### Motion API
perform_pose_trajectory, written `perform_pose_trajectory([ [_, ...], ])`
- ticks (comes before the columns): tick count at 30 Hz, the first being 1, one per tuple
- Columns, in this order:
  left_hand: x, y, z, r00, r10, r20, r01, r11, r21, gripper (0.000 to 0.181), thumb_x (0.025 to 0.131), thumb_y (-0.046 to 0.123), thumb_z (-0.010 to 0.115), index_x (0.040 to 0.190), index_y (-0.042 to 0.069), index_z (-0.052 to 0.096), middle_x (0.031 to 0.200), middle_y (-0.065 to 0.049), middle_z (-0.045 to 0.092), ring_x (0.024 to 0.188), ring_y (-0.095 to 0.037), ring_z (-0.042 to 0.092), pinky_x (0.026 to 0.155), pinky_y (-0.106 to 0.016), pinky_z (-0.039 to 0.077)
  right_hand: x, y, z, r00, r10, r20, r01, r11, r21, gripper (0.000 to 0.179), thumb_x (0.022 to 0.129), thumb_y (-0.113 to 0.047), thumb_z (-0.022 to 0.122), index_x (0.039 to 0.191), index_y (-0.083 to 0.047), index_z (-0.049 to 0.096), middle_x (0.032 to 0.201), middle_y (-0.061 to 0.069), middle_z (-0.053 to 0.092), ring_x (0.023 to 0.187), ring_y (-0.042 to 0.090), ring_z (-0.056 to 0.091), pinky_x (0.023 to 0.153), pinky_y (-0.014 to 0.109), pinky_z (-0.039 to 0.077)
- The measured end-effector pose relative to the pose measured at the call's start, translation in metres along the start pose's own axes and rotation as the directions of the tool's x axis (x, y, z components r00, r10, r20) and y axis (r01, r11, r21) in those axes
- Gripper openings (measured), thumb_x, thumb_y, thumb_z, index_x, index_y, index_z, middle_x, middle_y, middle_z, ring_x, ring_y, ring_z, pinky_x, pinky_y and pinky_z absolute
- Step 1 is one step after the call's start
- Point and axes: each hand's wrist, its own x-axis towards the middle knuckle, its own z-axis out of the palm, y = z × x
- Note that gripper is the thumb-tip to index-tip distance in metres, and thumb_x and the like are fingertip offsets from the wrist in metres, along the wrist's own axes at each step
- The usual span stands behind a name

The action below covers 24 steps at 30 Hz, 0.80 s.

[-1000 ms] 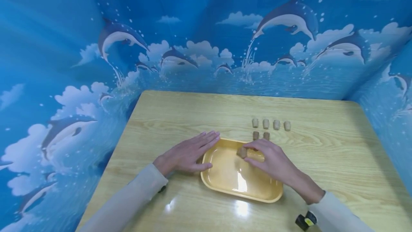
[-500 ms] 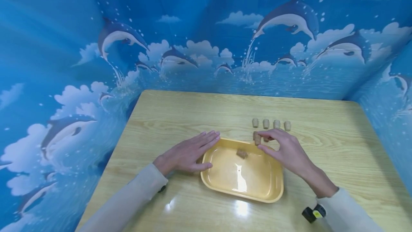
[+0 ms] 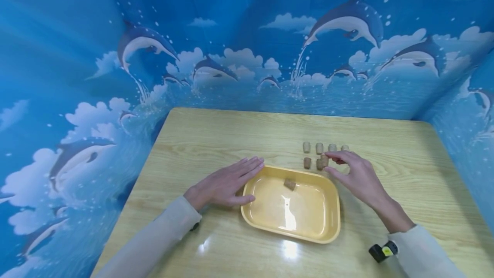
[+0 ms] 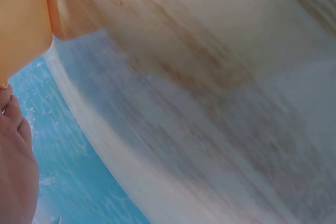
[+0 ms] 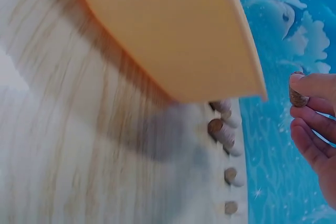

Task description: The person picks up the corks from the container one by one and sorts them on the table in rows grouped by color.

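Observation:
A yellow rectangular tray (image 3: pixel 289 239) stands on the table, tilted in the right wrist view. My left hand (image 3: pixel 227 183) lies with straight fingers over its left rim, thumb reaching inside. One brown cork stopper (image 3: pixel 290 184) lies on its side in the tray near the back. My right hand (image 3: pixel 356 173) pinches another cork stopper (image 5: pixel 297 97) between thumb and fingers, just beyond the tray's back right corner. Two brown corks, a left one (image 3: pixel 307 163) and a right one (image 3: pixel 319 164), stand behind the tray; the held cork overlaps the right one in the head view.
Several paler corks (image 3: pixel 319 148) form a row farther back, the rightmost partly behind my right hand. The wooden table (image 3: pixel 216 136) ends at a blue dolphin-printed curtain (image 3: pixel 247 67) behind and at the sides.
My right hand has moved from over the tray to the right and back, carrying a cork to the front row's right end. One cork stays in the tray. My left hand has not moved.

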Motion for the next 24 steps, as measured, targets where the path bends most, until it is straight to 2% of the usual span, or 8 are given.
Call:
perform_pose_trajectory([
  [15,0.0,-0.001,0.002,1.0,0.003,-0.007,-0.003,1.0,0.008,0.093,0.11,0.068,0.042,0.177,0.02,-0.001,0.186,0.004,-0.003,0.172,-0.014,0.002,0.141,-0.036,0.012,-0.002,0.037,0.007,0.998,0.06,-0.001,-0.06,0.998,0.021,0.044,0.097,-0.015,0.084,0.136,-0.001,0.073,0.128,0.027,0.075,0.107,0.043,0.073,0.09,0.068,0.061],
  [24,0.001,-0.001,0.001,1.0,0.006,-0.008,-0.006,1.0,0.012,0.093,0.11,0.068,0.042,0.177,0.019,0.0,0.186,0.003,-0.003,0.172,-0.015,0.003,0.141,-0.036,0.013,-0.003,0.053,0.015,0.99,0.139,0.013,-0.139,0.989,0.042,0.044,0.1,-0.017,0.081,0.138,0.001,0.07,0.127,0.028,0.074,0.105,0.044,0.075,0.093,0.069,0.06],
])
